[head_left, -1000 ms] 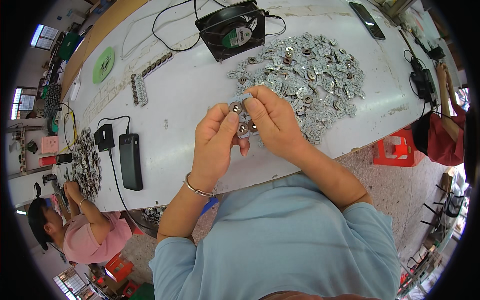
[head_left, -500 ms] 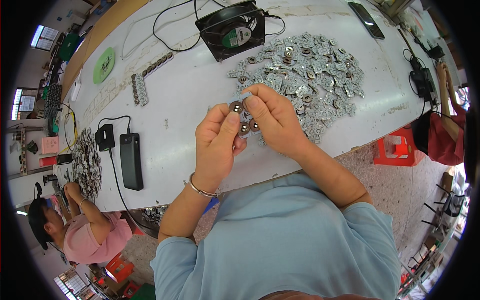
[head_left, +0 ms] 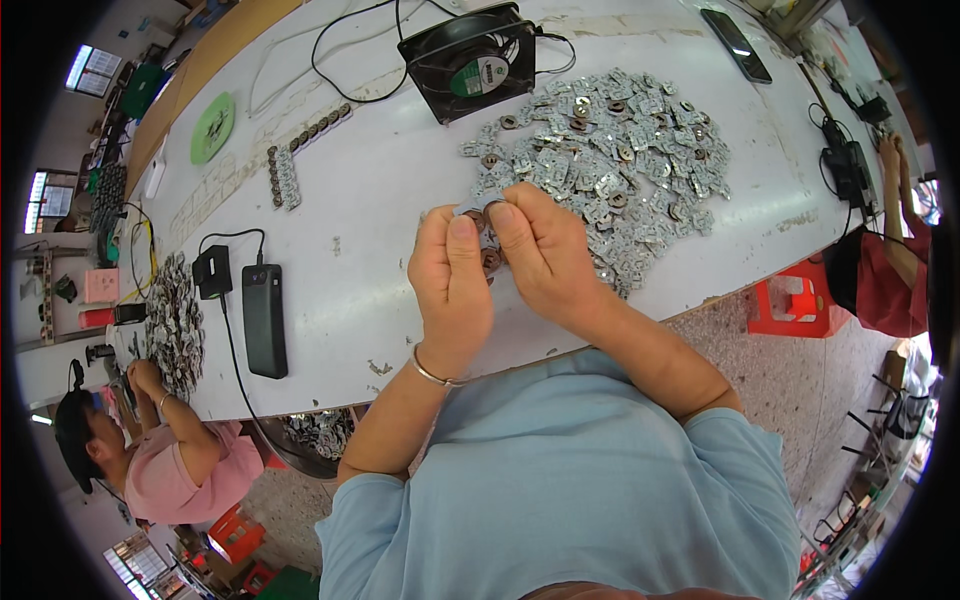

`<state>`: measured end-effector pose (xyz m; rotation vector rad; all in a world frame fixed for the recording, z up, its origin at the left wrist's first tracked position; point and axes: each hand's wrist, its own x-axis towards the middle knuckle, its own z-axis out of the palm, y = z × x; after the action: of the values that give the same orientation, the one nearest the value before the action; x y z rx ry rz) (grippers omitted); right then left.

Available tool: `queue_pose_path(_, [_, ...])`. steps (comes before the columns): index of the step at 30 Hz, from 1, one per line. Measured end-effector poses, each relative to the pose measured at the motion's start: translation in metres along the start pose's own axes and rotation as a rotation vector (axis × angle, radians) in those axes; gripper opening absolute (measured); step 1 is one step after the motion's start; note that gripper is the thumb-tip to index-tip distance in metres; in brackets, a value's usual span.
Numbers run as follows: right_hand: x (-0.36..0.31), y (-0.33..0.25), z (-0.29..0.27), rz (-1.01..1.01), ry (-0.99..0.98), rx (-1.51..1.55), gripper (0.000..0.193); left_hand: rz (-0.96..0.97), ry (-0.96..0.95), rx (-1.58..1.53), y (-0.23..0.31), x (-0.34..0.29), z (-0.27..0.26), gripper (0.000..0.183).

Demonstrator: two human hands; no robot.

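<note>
Metal plate [head_left: 490, 243] with round brown discs is held up above the near part of the white table [head_left: 345, 330], in front of the chest, and is largely covered by the fingers. Its left side is pinched by the left hand [head_left: 450, 265], with the thumb laid on top and the other fingers curled close together. Its right side is pinched by the right hand [head_left: 548, 250], the thumb pressed near the upper edge beside the left thumb, the fingers folded. How the fingertips are placed underneath cannot be told. A bracelet [head_left: 432, 372] is worn on the left wrist.

Just beyond the right hand, a broad heap of small metal parts [head_left: 600, 150] is spread on the table, with some brown discs scattered among the silvery pieces. Behind the heap a black fan [head_left: 468, 68] is stood, with a cable led from its side. Farther to the right, a phone [head_left: 737, 46] is laid flat.

On the left, more parts are lined up in a short block [head_left: 284, 178] and a slanting row [head_left: 320, 128], near a green dish [head_left: 213, 127]. Nearer the body, a black power bank [head_left: 264, 320] is set beside a small black box [head_left: 211, 272]. At the far left, another pile of metal parts [head_left: 173, 330] is seen by a co-worker in a pink shirt [head_left: 195, 480].
</note>
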<state>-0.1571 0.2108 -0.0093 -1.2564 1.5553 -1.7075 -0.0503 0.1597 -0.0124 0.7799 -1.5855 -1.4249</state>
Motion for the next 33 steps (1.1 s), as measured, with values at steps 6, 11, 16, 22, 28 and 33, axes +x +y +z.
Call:
queue_pose_path(6, [0.002, -0.001, 0.003, 0.014, 0.011, 0.041, 0.017, 0.005, 0.004, -0.022, 0.0, -0.001, -0.001, 0.025])
queue_pose_path(11, [0.002, -0.001, 0.001, -0.029, 0.024, 0.051, 0.016, -0.137, -0.025, -0.172, 0.007, -0.001, 0.0, 0.025])
queue_pose_path(16, [0.002, -0.001, 0.002, -0.038, 0.022, 0.053, 0.016, -0.126, -0.025, -0.208, 0.006, -0.001, -0.001, 0.026])
queue_pose_path(22, [0.003, -0.004, 0.003, -0.001, 0.031, 0.079, 0.016, -0.122, -0.015, -0.197, 0.008, 0.002, 0.0, 0.025])
queue_pose_path(28, [0.015, -0.013, -0.017, 0.134, -0.14, 0.055, 0.016, -0.102, -0.124, 0.053, 0.007, 0.01, -0.014, 0.024])
queue_pose_path(33, [0.013, -0.001, -0.021, 0.25, -0.239, 0.18, 0.017, -0.284, -0.171, -0.114, 0.013, 0.009, -0.016, 0.025])
